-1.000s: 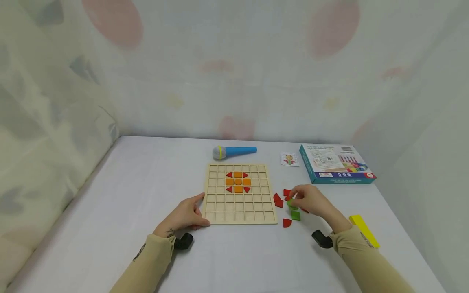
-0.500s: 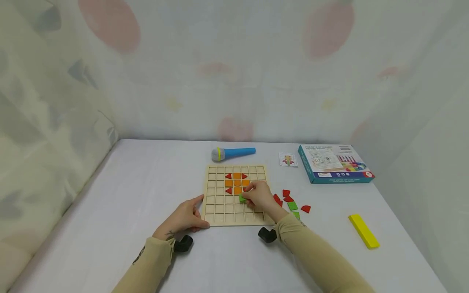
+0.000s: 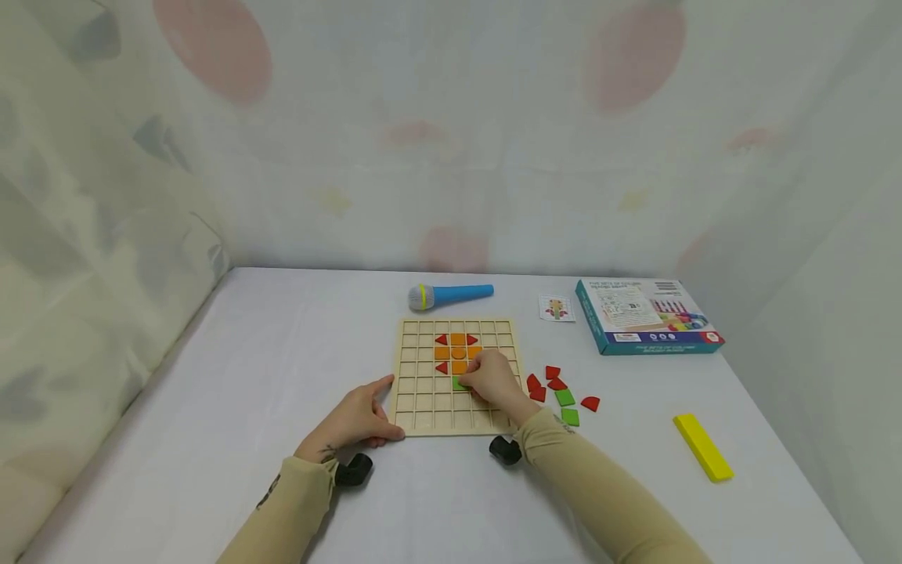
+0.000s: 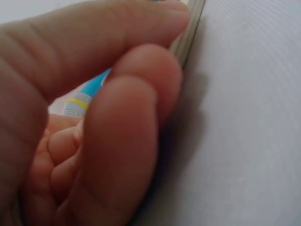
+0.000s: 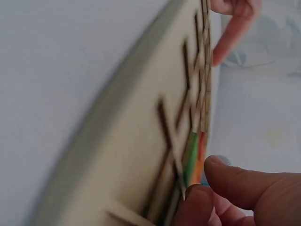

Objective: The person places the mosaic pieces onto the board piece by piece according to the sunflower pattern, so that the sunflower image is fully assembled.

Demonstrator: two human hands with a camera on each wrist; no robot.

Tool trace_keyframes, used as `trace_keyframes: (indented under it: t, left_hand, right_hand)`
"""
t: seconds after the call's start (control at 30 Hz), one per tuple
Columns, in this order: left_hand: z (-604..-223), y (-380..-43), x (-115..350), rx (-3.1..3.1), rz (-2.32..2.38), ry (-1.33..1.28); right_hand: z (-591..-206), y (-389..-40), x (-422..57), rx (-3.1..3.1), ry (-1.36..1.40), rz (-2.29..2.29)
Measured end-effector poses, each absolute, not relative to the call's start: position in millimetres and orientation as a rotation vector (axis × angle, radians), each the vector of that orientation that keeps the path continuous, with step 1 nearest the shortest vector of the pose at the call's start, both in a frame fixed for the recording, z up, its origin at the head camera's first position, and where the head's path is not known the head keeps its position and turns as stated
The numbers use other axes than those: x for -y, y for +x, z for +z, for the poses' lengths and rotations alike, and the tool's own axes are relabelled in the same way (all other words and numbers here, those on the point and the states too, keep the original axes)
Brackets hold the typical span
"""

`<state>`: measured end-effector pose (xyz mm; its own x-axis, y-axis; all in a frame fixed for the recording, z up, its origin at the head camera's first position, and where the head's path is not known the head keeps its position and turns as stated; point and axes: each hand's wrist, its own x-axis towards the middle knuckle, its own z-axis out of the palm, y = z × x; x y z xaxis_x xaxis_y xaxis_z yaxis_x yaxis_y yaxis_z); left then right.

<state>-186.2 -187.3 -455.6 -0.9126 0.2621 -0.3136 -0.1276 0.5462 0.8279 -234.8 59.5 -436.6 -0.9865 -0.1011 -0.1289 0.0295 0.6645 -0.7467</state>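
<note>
A square wooden grid board (image 3: 426,403) lies on the white table. My left hand (image 3: 355,413) rests at its lower left corner, thumb and index finger spread along the edges, the other fingers bent beneath. With thumb and fingertips my right hand (image 3: 495,381) pinches a green square tile (image 3: 456,383) at a cell just below the orange pieces. Orange square tiles (image 3: 457,339) form a cross around an orange round piece (image 3: 458,353). Red triangles (image 3: 441,367) sit at the cross's corners; the lower right corner is hidden behind my right hand.
Right of the board lie red quarter-circle pieces (image 3: 590,403) and two green square tiles (image 3: 570,417). A toy microphone (image 3: 458,294), a pattern card (image 3: 556,308) and a game box (image 3: 648,317) are farther back. A yellow bar (image 3: 704,447) lies at the right.
My right hand has picked a green tile from the loose pieces, carried it left over the board, and moved slightly farther left to the cell. My left hand has stayed at the corner.
</note>
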Motion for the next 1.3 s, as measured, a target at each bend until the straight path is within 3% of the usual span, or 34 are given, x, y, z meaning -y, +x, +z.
trace_keyframes:
  t: [0.27, 0.6, 0.97, 1.3]
  left_hand:
    - [-455, -186, 185, -2.38, 1.322, 0.117]
    - [-454, -187, 190, -2.393, 1.3, 0.098]
    - [-457, -186, 189, -2.38, 1.331, 0.102]
    - [-457, -185, 188, -2.378, 1.338, 0.111]
  right_hand:
    - [-399, -231, -117, -2.857, 0.035, -0.89]
    - [-409, -213, -179, -2.777, 0.314, -0.502]
    - [-423, -211, -181, -2.772, 0.32, -0.613]
    - [-405, -213, -135, -2.606, 0.15, -1.319]
